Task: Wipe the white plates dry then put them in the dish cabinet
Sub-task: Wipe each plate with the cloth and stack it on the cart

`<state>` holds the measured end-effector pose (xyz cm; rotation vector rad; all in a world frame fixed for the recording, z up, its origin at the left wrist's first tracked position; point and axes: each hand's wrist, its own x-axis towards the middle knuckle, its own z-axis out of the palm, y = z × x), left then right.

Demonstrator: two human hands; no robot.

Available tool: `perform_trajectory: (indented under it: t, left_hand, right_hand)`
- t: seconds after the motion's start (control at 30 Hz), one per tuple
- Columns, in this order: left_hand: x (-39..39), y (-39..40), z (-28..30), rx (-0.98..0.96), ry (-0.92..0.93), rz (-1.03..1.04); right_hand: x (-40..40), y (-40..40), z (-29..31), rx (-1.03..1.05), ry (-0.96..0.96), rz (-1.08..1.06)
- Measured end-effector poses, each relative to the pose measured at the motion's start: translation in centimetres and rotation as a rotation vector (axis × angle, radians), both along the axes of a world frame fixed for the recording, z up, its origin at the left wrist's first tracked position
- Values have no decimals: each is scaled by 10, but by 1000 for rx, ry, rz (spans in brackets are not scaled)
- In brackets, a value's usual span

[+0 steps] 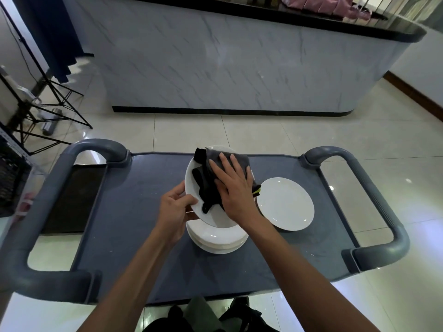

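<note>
Now, plate [194,180] under cloth [211,173], fingers [221,164] atop

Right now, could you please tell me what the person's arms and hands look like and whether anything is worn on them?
Both forearms are bare as far as the frame shows, with no sleeves in view. The left hand and right hand wear no gloves, and no rings, watch or bracelet are visible.

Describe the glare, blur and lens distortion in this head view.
Head view: wide-angle bending curves the cart handles and marble counter; bright glare spots sit on the glossy floor tiles and the flat plate; the tripod stand at the left edge is smeared; both hands look sharp.
</note>
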<state>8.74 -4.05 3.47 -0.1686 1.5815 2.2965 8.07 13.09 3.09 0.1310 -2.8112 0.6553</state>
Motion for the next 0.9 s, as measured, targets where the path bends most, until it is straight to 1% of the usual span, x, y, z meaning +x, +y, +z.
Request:
perform_trajectory:
  t: [0.17, 0.43, 0.57, 0.73, 0.9]
  left_hand:
    - [-3, -9, 2, 8, 10, 34]
    - [-5, -11, 2, 0, -20, 62]
    - [-5, -11, 3, -15, -13, 36]
    - [-2, -10, 2, -30, -4, -24]
    - [-2, -9, 2, -30, -2, -58]
  right_hand:
    - [24, -10, -10, -25, 45, 31]
    - [41, 4, -23, 23, 51, -21]
    - [34, 12, -17, 33, 59, -55]
    - [11, 24, 1, 25, 6, -156]
    - [-6, 22, 10, 64, -11, -153]
